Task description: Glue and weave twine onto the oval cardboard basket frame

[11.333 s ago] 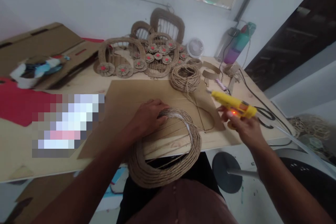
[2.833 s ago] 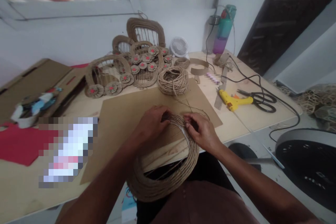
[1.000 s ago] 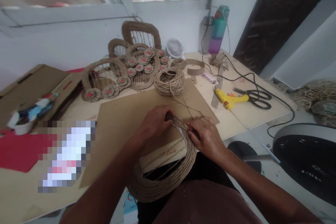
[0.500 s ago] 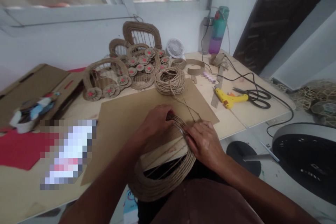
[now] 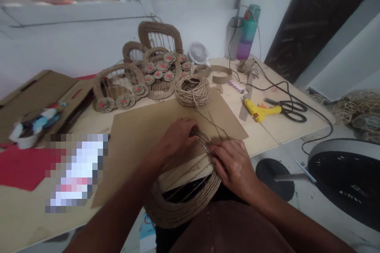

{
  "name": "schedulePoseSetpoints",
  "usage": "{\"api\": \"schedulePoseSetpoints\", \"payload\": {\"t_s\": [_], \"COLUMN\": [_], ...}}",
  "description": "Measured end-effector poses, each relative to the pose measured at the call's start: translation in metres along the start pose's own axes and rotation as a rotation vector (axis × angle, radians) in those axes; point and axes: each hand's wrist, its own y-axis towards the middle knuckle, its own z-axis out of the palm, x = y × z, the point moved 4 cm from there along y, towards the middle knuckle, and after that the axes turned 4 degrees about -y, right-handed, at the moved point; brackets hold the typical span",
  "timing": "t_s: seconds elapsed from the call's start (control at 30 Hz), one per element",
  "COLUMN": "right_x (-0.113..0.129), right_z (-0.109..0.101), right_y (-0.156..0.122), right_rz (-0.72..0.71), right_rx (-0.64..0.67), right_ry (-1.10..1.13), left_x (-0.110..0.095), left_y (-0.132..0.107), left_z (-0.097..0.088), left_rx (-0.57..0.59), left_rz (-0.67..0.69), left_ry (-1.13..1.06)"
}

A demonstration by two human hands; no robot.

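The fingers [image 5: 192,127] of the left hand [image 5: 178,137] are curled over the far edge of the twine-wrapped frame [image 5: 181,210] and grip it. Those of the right hand [image 5: 234,165] lie pressed together on the wrapped rows just beside. I cannot tell if the thumb pinches from below, because it is hidden.

The frame rests partly on the person's lap and partly on the edge of the surface [image 5: 282,128], over a cardboard sheet [image 5: 139,134]. A thin twine strand [image 5: 208,116] runs from the frame to the ball of twine [image 5: 192,90] behind the sheet. To the right, the yellow glue gun [image 5: 261,110] and the black scissors [image 5: 292,108] lie well apart from both hands. Further back stand twine baskets [image 5: 160,73] with small flowers, a fan [image 5: 198,52] and a bottle [image 5: 248,27].

I think the pressed row could lift or sit crooked if the pressure is uneven. The frame, only half supported, could also slip down from the edge.
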Motion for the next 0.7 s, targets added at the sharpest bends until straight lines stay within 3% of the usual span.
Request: {"api": "schedulePoseSetpoints", "payload": {"t_s": [0.2,0.47,0.7], "right_x": [0.004,-0.012,-0.022], "right_z": [0.0,0.006,0.002], "right_y": [-0.008,0.006,0.017], "right_rz": [-0.024,0.007,0.006], "right_rx": [0.007,0.056,0.042], "right_ry": [0.008,-0.081,-0.126], "left_x": [0.001,0.006,0.007], "left_y": [-0.003,-0.029,-0.025], "left_z": [0.001,-0.008,-0.003], "left_rx": [0.001,-0.027,-0.067], "left_rz": [-0.026,-0.254,-0.098], "left_ry": [0.043,0.127,-0.057]}}
